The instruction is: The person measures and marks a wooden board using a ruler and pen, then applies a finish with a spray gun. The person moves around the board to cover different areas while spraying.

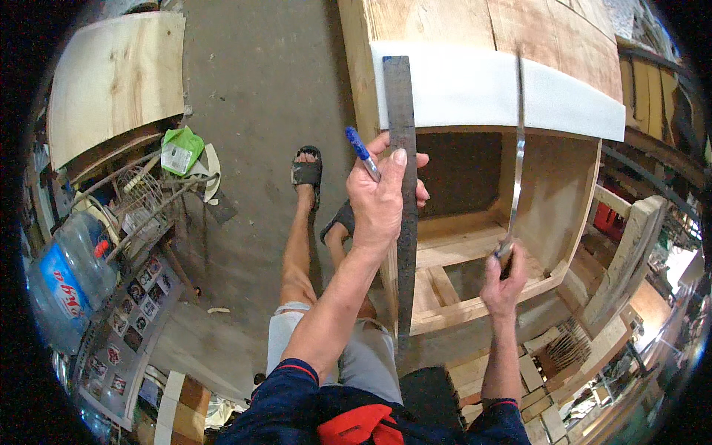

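Note:
My left hand (380, 189) is closed around a long dark steel ruler (400, 96), which lies lengthwise along the left side of a wooden cabinet frame (489, 302). A blue-ended marker pen (359, 144) is also tucked in that hand, its blue end pointing away from me. My right hand (506, 282) grips the near end of a long, thin, shiny metal strip (518, 170). The strip, slightly bent, reaches over the frame's opening and across a white foam-like sheet (460, 85) on the cabinet. What exactly the strip is, I cannot make out.
Pale plywood (119, 81) rests on a stand at the left. Below it are a green packet (182, 150), a wire rack and a large clear water bottle (70, 282). Timber pieces (623, 252) crowd the right side. Concrete floor (245, 96) runs between.

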### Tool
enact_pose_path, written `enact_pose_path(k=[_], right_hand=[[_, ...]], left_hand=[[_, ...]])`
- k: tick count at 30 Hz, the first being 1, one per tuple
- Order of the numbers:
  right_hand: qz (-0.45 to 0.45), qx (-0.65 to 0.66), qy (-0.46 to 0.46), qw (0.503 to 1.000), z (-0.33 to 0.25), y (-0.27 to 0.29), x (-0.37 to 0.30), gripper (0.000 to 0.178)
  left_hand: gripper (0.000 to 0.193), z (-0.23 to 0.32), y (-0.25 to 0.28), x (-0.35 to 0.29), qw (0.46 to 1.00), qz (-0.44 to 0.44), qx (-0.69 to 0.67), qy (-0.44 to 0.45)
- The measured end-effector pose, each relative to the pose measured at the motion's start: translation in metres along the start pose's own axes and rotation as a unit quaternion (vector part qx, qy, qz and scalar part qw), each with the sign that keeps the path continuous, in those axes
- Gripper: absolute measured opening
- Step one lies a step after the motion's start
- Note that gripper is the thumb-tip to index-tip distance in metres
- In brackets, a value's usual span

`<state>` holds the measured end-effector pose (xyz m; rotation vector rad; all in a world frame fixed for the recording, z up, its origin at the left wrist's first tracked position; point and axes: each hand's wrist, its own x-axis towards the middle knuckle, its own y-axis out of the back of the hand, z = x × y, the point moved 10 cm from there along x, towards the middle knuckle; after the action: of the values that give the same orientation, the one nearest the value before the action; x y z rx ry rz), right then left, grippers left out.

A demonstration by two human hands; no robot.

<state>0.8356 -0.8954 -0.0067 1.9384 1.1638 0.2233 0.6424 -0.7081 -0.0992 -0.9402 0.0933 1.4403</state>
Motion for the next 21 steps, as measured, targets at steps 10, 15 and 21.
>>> enact_pose_path(k=[10, 15, 21], right_hand=[[0.021, -0.203, 0.294, 0.934, -0.139, 0.008, 0.205, 0.035], [-0.155, -0.324, 0.322, 0.876, -0.192, -0.055, 0.3, 0.053], [0.112, -0.1, 0.425, 0.893, -0.214, -0.044, 0.194, 0.021]], left_hand=[[0.035, -0.003, 0.004, 0.002, 1.0, 0.001, 0.007, -0.014], [0.034, -0.003, 0.008, 0.003, 1.0, 0.017, 0.016, -0.018], [0.034, -0.012, 0.008, 0.004, 0.999, 0.035, 0.008, -0.002]])
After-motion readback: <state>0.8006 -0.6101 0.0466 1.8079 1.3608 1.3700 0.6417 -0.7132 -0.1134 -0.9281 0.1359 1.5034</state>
